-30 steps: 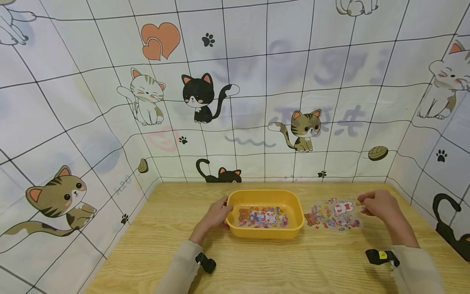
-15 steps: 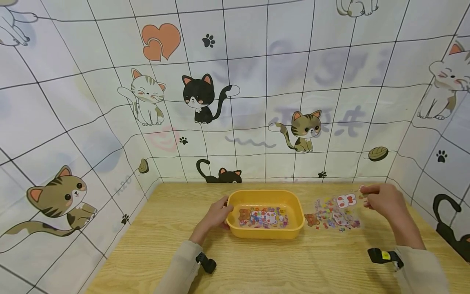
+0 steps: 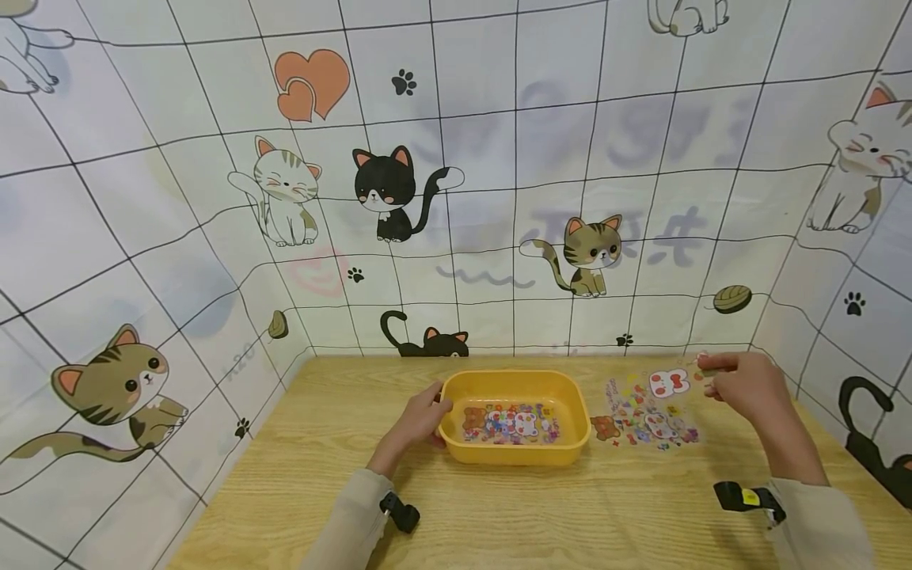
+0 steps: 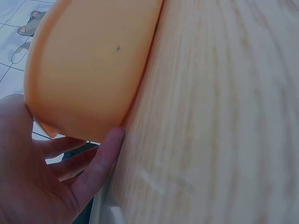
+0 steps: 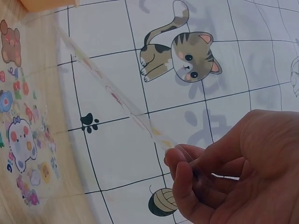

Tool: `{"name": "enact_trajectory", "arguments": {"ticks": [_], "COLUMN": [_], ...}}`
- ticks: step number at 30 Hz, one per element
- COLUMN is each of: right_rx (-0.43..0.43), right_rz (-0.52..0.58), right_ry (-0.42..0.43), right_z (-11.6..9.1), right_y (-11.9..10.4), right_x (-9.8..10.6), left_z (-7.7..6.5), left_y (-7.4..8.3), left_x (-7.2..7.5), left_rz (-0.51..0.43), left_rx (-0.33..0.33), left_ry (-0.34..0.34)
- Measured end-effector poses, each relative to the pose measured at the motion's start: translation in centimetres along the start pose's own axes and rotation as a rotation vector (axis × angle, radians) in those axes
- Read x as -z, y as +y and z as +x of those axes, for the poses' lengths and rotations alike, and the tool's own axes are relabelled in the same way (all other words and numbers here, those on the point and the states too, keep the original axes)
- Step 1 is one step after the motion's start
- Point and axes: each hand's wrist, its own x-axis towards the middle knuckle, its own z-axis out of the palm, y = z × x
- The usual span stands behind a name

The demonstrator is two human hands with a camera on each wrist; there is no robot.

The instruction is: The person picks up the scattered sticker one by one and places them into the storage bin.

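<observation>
My left hand (image 3: 422, 416) grips the left end of a yellow plastic basin (image 3: 514, 454). In the left wrist view, the thumb is at the rim and the fingers reach along the outer wall (image 4: 88, 74). Inside the basin lies a sheet of colourful stickers (image 3: 509, 423) with bears and bunnies. To the right, my right hand (image 3: 746, 385) pinches the corner of a clear sticker sheet (image 3: 668, 383) with a white bunny face, raised at a slant. The right wrist view shows this sheet (image 5: 110, 91) nearly edge-on. Below it, another sticker sheet (image 3: 659, 426) lies on the table.
The wooden table (image 3: 513, 514) reaches back to a wall covering (image 3: 492, 237) printed with cats and grid lines. Similar covering stands at both sides. The basin's right end sits close to the flat sheet's brown bear (image 3: 606, 428).
My right hand has moved up and slightly right, lifting the clear sheet farther from the one beneath it. The left hand and basin have stayed put.
</observation>
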Motion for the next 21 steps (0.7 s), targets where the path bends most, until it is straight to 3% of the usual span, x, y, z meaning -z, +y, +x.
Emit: {"name": "enact_trajectory", "arguments": {"ticks": [21], "right_rx": [0.02], "right_rz": [-0.004], "right_ry": [-0.001], "right_z": [-0.15], "right_y": [-0.33], "right_x": [0.0], "left_z": [0.01], "left_y": [-0.06], "left_x": [-0.04], "left_rz": [0.005], "left_rx": [-0.001], "left_ry": [0.002]}}
